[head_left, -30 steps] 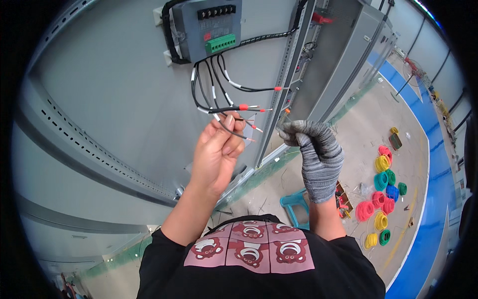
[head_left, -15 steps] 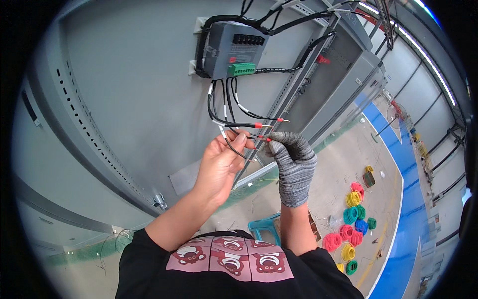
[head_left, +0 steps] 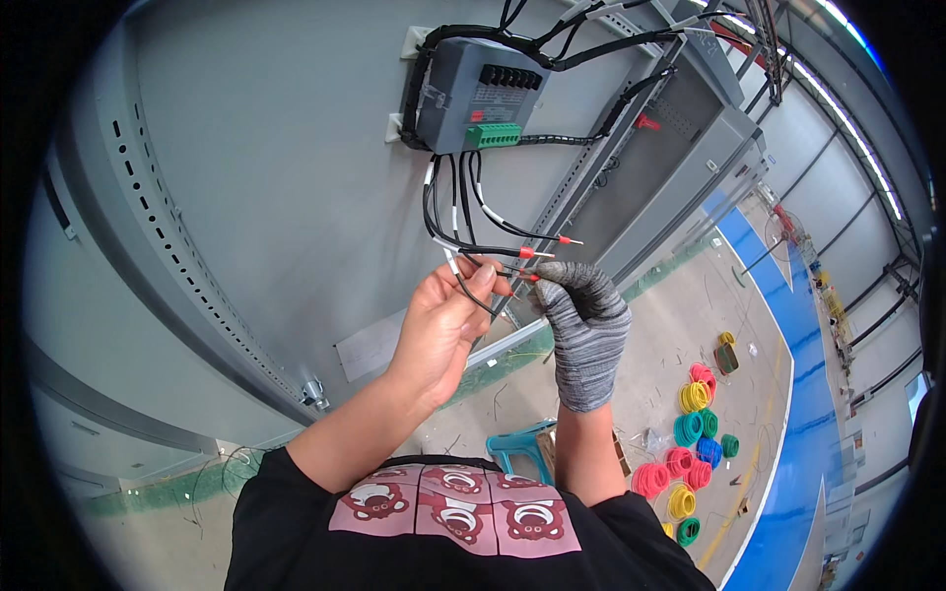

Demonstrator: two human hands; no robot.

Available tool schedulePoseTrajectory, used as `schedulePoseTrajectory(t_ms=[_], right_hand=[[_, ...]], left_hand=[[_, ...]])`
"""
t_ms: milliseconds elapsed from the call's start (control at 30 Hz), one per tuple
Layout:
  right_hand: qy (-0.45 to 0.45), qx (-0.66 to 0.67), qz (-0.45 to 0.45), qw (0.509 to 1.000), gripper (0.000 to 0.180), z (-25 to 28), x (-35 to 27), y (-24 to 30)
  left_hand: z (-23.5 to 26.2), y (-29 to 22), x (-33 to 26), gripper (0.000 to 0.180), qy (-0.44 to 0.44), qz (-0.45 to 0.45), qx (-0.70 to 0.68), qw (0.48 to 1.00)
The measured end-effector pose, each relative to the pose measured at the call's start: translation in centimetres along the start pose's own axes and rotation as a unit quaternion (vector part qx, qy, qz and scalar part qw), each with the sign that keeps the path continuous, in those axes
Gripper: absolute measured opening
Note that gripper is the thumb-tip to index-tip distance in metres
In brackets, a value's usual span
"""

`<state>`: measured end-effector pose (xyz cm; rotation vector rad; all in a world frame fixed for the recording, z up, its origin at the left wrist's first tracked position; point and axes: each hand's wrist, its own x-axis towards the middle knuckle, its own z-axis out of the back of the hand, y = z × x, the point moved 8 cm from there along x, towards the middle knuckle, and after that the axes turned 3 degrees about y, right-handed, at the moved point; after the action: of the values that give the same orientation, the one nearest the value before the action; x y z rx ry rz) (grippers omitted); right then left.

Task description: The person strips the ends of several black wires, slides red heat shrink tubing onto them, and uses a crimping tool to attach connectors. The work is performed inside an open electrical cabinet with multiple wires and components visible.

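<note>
My bare left hand (head_left: 448, 310) pinches a thin black wire between thumb and fingers. Opposite it, my right hand (head_left: 589, 325), in a grey knit glove, is closed at the same wire's end, where a small red ferrule (head_left: 532, 277) shows at the fingertips. Just above lie other black wires (head_left: 483, 248) with white sleeves; red ferrules (head_left: 528, 253) with bare metal pins cap some ends. These wires hang below a grey meter box (head_left: 473, 103) with a green terminal block (head_left: 492, 135), mounted on the grey metal panel. My fingers hide part of the pinched wire.
A grey cabinet frame (head_left: 680, 197) stands at the right. On the floor lie several coils of coloured wire (head_left: 694, 397), beside a blue stool (head_left: 522, 445). A wrapped black harness (head_left: 601, 49) runs along the panel's top. A slotted rail (head_left: 163, 236) lines the left.
The view has shifted slightly, so the meter box and wires sit a little farther right. Both hands keep their hold close together at the wire end.
</note>
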<state>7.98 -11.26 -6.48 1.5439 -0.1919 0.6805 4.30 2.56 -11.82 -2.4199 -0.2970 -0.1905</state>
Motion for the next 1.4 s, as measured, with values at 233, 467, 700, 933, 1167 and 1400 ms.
schedulePoseTrajectory(t_ms=[233,467,700,933,1167,1400], right_hand=[[-0.003,-0.029,0.015,0.999,0.012,-0.4,0.1,-0.5],[0.018,-0.179,0.060,0.982,0.011,-1.5,0.1,0.5],[-0.028,-0.126,0.076,0.989,0.017,-0.4,-1.1,0.6],[0.010,-0.167,0.132,0.977,0.015,0.3,-5.7,1.0],[0.196,-0.338,0.047,0.919,0.019,-4.3,-8.3,-3.3],[0.197,-0.365,0.093,0.905,0.017,-4.4,-8.7,-3.3]], left_hand=[[0.1,0.2,-0.1,0.010,-0.007,-0.004,0.011,1.000],[0.3,0.5,0.0,0.014,0.010,-0.010,0.021,1.000],[1.4,1.0,-0.8,0.014,-0.043,-0.007,-0.024,0.999],[4.9,4.0,-4.1,0.025,-0.105,0.039,-0.154,0.982],[3.5,6.1,-6.6,0.045,-0.082,0.132,-0.154,0.976],[2.7,6.0,-6.8,0.043,-0.065,0.131,-0.097,0.984]])
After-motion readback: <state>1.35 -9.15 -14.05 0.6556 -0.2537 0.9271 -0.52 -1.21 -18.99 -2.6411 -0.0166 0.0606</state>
